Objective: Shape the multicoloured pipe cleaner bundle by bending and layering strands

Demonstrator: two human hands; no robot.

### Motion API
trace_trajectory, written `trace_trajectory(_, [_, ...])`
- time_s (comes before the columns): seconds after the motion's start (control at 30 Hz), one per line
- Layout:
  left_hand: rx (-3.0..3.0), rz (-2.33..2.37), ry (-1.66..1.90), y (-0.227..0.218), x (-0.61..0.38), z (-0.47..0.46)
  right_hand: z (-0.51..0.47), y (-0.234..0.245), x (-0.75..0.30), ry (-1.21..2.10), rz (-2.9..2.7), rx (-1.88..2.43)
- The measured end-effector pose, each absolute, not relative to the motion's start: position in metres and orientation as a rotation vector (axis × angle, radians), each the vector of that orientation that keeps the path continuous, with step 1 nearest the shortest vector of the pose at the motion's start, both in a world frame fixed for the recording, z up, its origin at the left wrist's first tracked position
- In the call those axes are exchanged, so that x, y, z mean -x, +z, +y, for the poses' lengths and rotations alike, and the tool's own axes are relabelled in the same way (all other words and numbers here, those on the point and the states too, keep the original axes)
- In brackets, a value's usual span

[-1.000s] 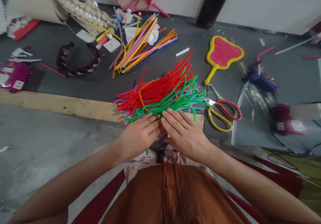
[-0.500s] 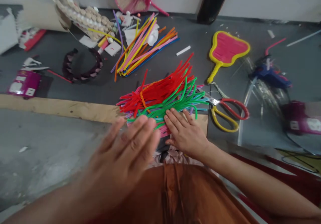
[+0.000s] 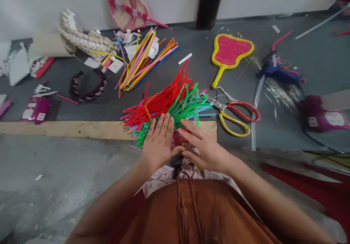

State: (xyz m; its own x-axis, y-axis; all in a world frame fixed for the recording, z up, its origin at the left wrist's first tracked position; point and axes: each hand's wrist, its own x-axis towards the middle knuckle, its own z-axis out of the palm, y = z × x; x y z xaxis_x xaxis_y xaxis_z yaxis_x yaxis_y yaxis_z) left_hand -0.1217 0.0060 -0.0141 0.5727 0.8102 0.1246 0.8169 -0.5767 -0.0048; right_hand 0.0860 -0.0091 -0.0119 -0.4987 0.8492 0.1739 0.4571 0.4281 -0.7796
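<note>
A bundle of green pipe cleaners [image 3: 188, 103] lies at the table's front edge, overlapping a bundle of red pipe cleaners [image 3: 164, 100] tied with an orange one. Pink, purple and light blue stems poke out beneath. My left hand [image 3: 159, 138] rests on the green bundle, fingers stretched out and palm down. Beside it my right hand [image 3: 203, 143] touches the bundle's near side with fingers extended and apart. The two thumbs meet close to the edge. To the right, scissors [image 3: 235, 114] with one red and one yellow handle lie with their blade tips near the stems.
Behind lies a mixed pile of pipe cleaners [image 3: 149, 61]. A pink and yellow fan [image 3: 232, 52], a blue glue gun [image 3: 281, 70] and purple packs [image 3: 35, 109] are around. A dark braided headband [image 3: 87, 87] sits left, and a pink leaf-shaped fan [image 3: 127, 7] leans on the wall.
My left hand has come down from the air onto the green pipe cleaners. My right hand has shifted slightly toward the near edge, and the camera view has turned a little.
</note>
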Motion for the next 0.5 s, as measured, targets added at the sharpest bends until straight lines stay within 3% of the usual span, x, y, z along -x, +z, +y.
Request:
trace_trajectory(0.13, [2.744, -1.435, -0.153, -0.012, 0.117, 0.004, -0.01, 0.0, -0.092, 1.464, -1.412, 1.361])
trace_trajectory(0.23, [2.756, -1.45, -0.165, -0.012, 0.118, 0.005, 0.006, 0.009, -0.09, 1.724, -1.227, 1.391])
trace_trajectory(0.37, [2.784, -1.456, -0.176, -0.011, 0.119, 0.005, 0.023, 0.016, -0.087, 1.803, -1.128, 1.43])
trace_trajectory(0.5, [2.802, -1.476, -0.223, -0.011, 0.119, 0.006, 0.02, 0.015, -0.081, 1.667, -1.107, 1.426])
